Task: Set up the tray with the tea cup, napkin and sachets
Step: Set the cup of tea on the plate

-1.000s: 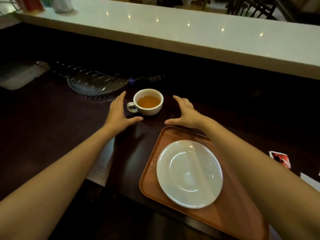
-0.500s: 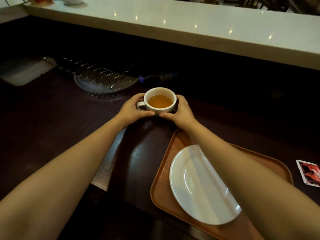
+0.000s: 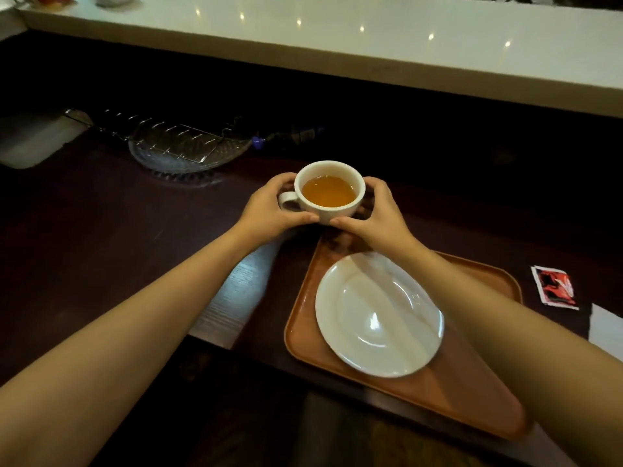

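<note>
A white tea cup (image 3: 328,171) full of amber tea is held between both hands just beyond the far corner of the brown tray (image 3: 472,392). My left hand (image 3: 269,212) wraps the handle side and my right hand (image 3: 377,217) cups the other side. Whether the cup touches the table I cannot tell. An empty white saucer (image 3: 377,315) lies on the tray. A red sachet (image 3: 554,287) lies on the dark table right of the tray. The corner of a white napkin (image 3: 605,326) shows at the right edge.
A glass dish with a wire rack (image 3: 182,148) across it sits at the back left, and a dark bottle with a blue cap (image 3: 258,142) lies beside it. A raised white counter (image 3: 337,38) runs along the back. The table's front edge is close below my arms.
My hands went from open on either side of the cup to closed around it. The cup now sits a little nearer to me and to the tray's corner.
</note>
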`<state>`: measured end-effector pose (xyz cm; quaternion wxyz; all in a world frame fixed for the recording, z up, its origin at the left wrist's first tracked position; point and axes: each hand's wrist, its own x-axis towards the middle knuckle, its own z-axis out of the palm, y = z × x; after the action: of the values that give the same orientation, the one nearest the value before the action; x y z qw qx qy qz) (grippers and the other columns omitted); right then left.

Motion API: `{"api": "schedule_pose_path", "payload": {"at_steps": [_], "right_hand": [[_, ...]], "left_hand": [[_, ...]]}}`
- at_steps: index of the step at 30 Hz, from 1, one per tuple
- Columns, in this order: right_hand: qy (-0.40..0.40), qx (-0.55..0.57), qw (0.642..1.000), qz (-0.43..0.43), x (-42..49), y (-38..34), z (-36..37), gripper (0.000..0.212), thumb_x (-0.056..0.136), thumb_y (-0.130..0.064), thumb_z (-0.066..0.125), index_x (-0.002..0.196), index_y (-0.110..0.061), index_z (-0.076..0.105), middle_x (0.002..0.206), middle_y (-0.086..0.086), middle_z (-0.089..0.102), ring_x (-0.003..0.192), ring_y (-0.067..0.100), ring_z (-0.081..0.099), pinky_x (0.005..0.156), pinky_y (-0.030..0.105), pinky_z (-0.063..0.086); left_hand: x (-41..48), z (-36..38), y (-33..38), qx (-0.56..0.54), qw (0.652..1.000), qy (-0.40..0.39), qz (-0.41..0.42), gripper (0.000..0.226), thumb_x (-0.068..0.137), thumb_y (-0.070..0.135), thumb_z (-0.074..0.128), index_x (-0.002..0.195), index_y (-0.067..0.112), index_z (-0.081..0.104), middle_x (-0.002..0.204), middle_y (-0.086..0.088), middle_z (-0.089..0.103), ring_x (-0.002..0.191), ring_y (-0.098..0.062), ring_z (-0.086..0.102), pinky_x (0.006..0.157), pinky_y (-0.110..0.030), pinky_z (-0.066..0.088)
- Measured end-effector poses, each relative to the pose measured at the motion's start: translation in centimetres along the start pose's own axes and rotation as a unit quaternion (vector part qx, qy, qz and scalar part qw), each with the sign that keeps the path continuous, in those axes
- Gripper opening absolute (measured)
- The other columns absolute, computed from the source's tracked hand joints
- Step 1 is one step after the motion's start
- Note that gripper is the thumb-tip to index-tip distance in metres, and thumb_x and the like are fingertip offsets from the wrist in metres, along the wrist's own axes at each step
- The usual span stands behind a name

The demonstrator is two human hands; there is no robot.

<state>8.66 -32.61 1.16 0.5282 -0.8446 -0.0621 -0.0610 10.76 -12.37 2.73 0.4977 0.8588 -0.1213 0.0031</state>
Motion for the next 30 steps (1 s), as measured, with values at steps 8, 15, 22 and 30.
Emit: {"api": "schedule_pose_path", "payload": {"at_steps": [8, 15, 22, 30], "right_hand": [[0.035, 0.009, 0.998, 0.050, -8.5, -1.7, -4.4, 0.081, 0.066, -0.022, 0.080, 0.130, -0.013, 0.032, 0.134, 0.008, 0.037, 0.104, 0.000, 0.043, 0.075, -0.007, 0.033], [0.033, 0.022, 0.994, 0.099, -13.9, -1.6, -5.7, 0.081, 0.063, -0.019, 0.082, 0.128, -0.019, 0.033, 0.128, 0.000, 0.037, 0.111, 0.005, 0.039, 0.077, -0.009, 0.030], [0.011, 0.034, 0.992, 0.118, -16.2, -1.1, -5.7, 0.079, 0.063, -0.019, 0.082, 0.124, -0.029, 0.033, 0.125, -0.006, 0.037, 0.107, -0.010, 0.037, 0.079, -0.009, 0.028], [-0.019, 0.037, 0.990, 0.132, -16.9, -0.3, -5.6, 0.081, 0.061, -0.030, 0.082, 0.121, -0.045, 0.029, 0.119, -0.033, 0.030, 0.107, -0.027, 0.031, 0.081, -0.007, 0.030]], "left_hand": [[-4.8, 3.2, 4.6, 0.001, 0.998, -0.060, 0.024, 0.071, 0.057, 0.024, 0.084, 0.119, 0.025, 0.050, 0.103, 0.018, 0.056, 0.092, 0.013, 0.053, 0.074, 0.001, 0.041], [-9.1, 5.4, 6.1, -0.002, 0.995, -0.098, -0.001, 0.068, 0.058, 0.022, 0.084, 0.104, 0.050, 0.043, 0.102, 0.029, 0.054, 0.094, 0.018, 0.052, 0.078, -0.004, 0.042], [-11.6, 6.5, 6.0, -0.008, 0.995, -0.101, -0.026, 0.069, 0.058, 0.021, 0.085, 0.115, 0.036, 0.049, 0.105, 0.029, 0.052, 0.095, 0.014, 0.049, 0.078, -0.002, 0.036], [-12.9, 7.4, 5.5, 0.004, 0.995, -0.082, -0.053, 0.073, 0.055, 0.024, 0.086, 0.118, 0.031, 0.049, 0.112, 0.017, 0.055, 0.101, 0.004, 0.051, 0.079, -0.007, 0.036]]}}
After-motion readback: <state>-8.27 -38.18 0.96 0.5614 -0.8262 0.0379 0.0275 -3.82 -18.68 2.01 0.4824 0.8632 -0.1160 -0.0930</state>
